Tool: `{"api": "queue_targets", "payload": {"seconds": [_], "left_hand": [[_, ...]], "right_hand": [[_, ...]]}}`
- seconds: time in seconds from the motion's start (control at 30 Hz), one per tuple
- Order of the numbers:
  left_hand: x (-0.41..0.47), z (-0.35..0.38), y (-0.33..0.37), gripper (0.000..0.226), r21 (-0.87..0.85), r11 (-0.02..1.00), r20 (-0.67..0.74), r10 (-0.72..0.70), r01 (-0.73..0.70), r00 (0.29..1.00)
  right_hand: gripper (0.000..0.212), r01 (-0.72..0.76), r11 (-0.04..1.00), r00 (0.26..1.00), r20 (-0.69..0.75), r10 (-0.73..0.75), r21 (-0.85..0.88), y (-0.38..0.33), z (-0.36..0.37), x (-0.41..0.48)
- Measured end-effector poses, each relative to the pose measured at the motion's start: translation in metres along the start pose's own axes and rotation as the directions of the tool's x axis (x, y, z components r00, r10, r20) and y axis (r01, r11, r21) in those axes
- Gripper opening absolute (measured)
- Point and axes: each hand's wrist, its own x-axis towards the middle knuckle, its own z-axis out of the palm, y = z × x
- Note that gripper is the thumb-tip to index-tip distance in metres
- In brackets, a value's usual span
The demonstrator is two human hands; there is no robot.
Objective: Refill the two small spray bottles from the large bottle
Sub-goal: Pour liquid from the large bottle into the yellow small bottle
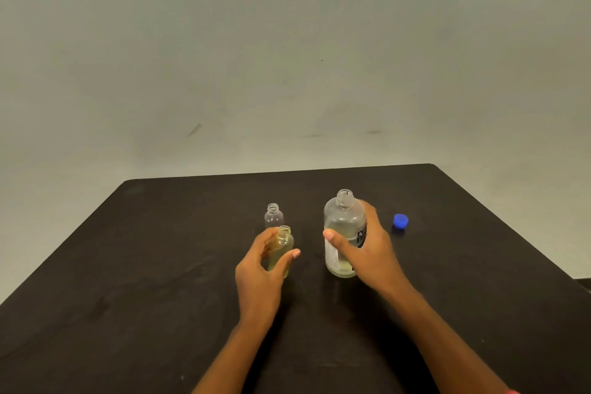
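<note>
Centre frame: the left hand (pixel 262 262) grips the yellow-filled small bottle (pixel 282 251), the empty small clear bottle (pixel 274 217) upright just above it; the right hand (pixel 367 254) grips the large clear bottle (pixel 342 224).

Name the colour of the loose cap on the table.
The cap is blue; head view shows it best.

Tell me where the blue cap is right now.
In the head view, the small blue plastic cap lies on the black tabletop at the right, just beyond the right hand that holds the large clear labelled bottle, touching neither.
</note>
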Motion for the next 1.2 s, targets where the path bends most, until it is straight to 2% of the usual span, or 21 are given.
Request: {"api": "queue_targets", "payload": {"seconds": [0.27,0.43,0.57,0.77,1.2], "left_hand": [[0.001,-0.005,-0.007,0.046,0.032,0.995,-0.052,0.096,-0.095,0.994],[0.000,-0.004,-0.009,0.047,-0.032,0.998,-0.084,0.054,-0.057,0.995],[0.000,-0.006,-0.004,0.046,-0.030,0.996,-0.099,0.086,-0.089,0.991],[-0.001,-0.006,-0.002,0.046,0.005,0.989,-0.090,0.148,-0.149,0.985],[-0.002,-0.006,-0.003,0.045,-0.005,0.983,-0.063,0.184,-0.185,0.981]], "right_hand": [[0.062,0.154,0.952,0.987,0.087,-0.136,-0.263,-0.015,0.007,0.006],[0.067,0.190,0.858,0.980,0.147,-0.135,-0.478,-0.020,0.007,0.005],[0.074,0.203,0.786,0.974,0.204,-0.099,-0.585,-0.026,0.004,0.004],[0.078,0.243,0.708,0.958,0.278,-0.068,-0.664,-0.033,-0.004,0.006],[0.078,0.290,0.640,0.942,0.331,-0.059,-0.711,-0.037,-0.008,0.009]]}}
